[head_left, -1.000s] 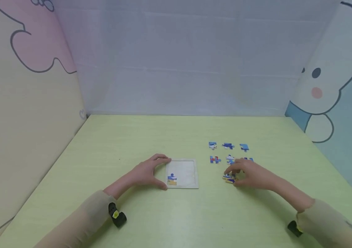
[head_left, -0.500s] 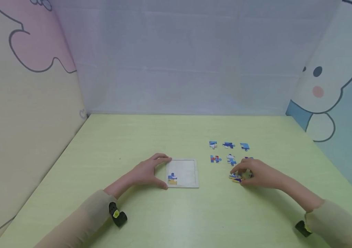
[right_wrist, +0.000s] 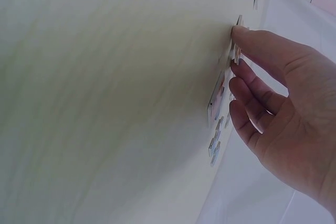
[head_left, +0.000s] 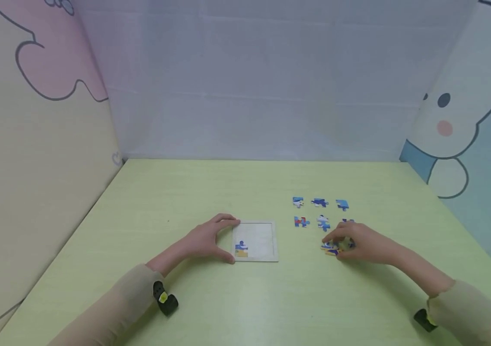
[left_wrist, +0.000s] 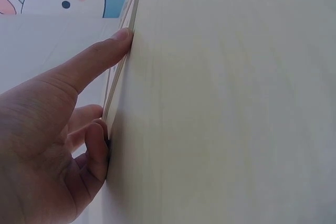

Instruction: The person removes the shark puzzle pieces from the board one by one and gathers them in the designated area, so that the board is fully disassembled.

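A square pale puzzle tray lies on the table, with one blue, white and yellow jigsaw piece in its lower left corner. My left hand holds the tray's left side, thumb at the near corner and index finger at the far one. In the left wrist view, the thumb presses the tray's edge. To the right, my right hand pinches a blue and yellow puzzle piece between thumb and fingers, low over the table. The hand partly hides it and the pieces behind.
Several loose puzzle pieces lie in rows beyond the right hand, among them a red and blue piece, a white and blue piece and a dark blue piece. The pale green table meets a curtain-like back wall.
My right hand has shifted right with the pinched puzzle piece, mostly in the first half second, uncovering the white and blue piece. The left hand keeps its hold on the puzzle tray.
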The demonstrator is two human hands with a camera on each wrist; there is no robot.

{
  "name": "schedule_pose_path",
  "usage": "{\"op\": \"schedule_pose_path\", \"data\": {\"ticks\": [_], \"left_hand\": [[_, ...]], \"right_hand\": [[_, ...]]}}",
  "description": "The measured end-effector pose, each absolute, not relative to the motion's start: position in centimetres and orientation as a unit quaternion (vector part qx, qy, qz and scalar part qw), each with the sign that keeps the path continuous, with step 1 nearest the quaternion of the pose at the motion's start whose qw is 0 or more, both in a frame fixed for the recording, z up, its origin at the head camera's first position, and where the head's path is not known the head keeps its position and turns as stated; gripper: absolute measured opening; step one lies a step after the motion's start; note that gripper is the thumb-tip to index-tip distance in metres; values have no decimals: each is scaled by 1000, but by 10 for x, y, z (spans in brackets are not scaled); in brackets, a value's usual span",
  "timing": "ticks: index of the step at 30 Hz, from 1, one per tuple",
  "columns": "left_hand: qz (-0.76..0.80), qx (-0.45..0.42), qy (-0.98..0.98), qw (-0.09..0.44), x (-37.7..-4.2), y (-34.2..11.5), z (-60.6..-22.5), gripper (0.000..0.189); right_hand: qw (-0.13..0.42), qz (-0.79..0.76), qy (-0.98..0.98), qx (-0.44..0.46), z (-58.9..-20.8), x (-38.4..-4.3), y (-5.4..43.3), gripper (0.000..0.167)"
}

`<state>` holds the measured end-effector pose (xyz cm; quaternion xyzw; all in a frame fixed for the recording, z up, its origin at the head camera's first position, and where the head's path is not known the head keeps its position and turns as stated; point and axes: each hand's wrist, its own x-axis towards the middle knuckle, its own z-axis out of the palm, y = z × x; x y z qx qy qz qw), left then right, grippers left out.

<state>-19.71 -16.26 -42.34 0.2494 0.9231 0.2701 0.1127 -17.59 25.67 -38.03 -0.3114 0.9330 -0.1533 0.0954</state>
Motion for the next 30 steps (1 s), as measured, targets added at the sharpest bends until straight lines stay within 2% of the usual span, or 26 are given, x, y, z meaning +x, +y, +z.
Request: {"op": "schedule_pose_path", "data": {"ticks": [30], "left_hand": [[270,258,921,109,-196,-163,-423,95]], "right_hand": [[101,-159,932,-309,-386,-178,258,37]]}}
